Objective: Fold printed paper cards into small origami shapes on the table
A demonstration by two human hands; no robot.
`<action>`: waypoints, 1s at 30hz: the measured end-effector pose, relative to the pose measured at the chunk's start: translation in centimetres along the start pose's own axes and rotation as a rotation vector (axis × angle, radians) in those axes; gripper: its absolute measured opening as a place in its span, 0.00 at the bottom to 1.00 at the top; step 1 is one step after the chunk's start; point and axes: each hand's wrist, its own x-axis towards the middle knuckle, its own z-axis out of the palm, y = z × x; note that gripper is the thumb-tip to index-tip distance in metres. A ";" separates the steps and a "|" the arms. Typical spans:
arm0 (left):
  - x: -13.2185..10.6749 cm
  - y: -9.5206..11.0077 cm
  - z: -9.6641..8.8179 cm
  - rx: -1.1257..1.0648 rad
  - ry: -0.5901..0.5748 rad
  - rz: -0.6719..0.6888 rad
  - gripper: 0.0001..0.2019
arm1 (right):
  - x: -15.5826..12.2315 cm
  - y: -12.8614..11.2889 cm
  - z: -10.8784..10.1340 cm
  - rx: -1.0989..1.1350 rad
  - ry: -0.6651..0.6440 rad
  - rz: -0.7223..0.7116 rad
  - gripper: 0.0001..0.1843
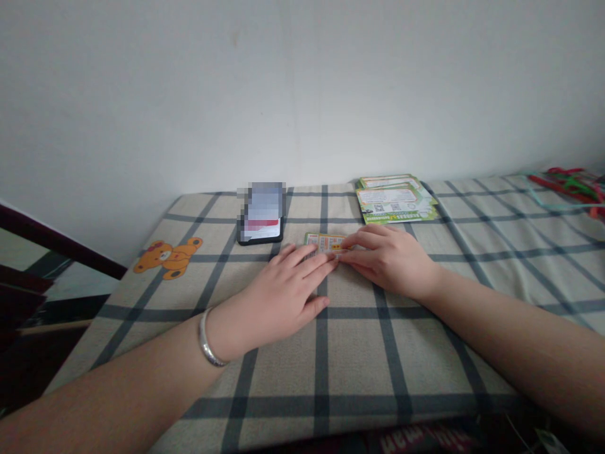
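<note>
A small printed card with a green border and orange-and-white blocks of print lies on the checked tablecloth in front of me. My left hand, with a silver bangle at its wrist, rests palm down with fingers stretched over the card's lower left part. At the card's right side, my right hand has its fingers bent and drawn together, the tips at the card's edge. What lies under those fingertips is partly hidden. Both hands nearly meet at the card's lower edge.
A phone with a blurred screen lies beyond my left hand. Behind my right hand sits a stack of green-and-white cards. A bear picture marks the cloth at left. Red and green strands lie far right, and a wall rises behind.
</note>
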 end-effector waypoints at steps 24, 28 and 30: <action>0.2 0.1 -0.4 -0.007 0.004 -0.008 0.26 | 0.3 -0.4 -0.3 0.077 -0.116 0.017 0.13; 0.1 0.0 -0.3 -0.027 0.007 -0.013 0.25 | 0.3 -0.4 -0.5 0.081 -0.135 0.033 0.12; 0.1 0.0 -0.2 -0.032 0.006 -0.026 0.25 | 0.3 -0.4 -0.5 0.084 -0.140 0.040 0.12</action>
